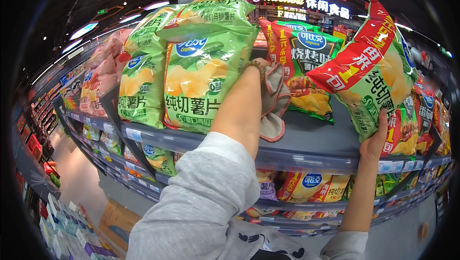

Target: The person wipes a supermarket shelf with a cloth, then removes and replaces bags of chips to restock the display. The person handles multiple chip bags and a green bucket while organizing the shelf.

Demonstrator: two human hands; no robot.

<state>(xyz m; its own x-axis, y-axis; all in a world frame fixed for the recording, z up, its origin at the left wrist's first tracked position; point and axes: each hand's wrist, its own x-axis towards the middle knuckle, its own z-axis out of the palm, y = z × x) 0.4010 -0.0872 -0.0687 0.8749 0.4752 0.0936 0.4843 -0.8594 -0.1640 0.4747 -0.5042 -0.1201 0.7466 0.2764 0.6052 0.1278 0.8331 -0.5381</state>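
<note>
My right hand [373, 139] grips the lower edge of a green and red potato chip bag [381, 84], raised and tilted above the shelf. My left arm reaches toward the back of the shelf, a brown hair tie [256, 66] around its wrist. Only a little of my left hand [265, 62] shows; its fingers are hidden. A grey-brown cloth with pink edging [275, 103] hangs from it down onto the dark shelf board [309, 136]. Beside that arm on the left stands a large light-green chip bag [197, 80]. Red and black barbecue-flavour chip bags [311, 69] stand behind the cloth.
Another green chip bag [138, 84] and pink chip bags [99, 76] line the left side, past a dark shelf divider [118, 116]. More red bags [427, 105] stand at right. Lower shelves hold chip bags [305, 186]. A cardboard box [116, 222] sits on the floor.
</note>
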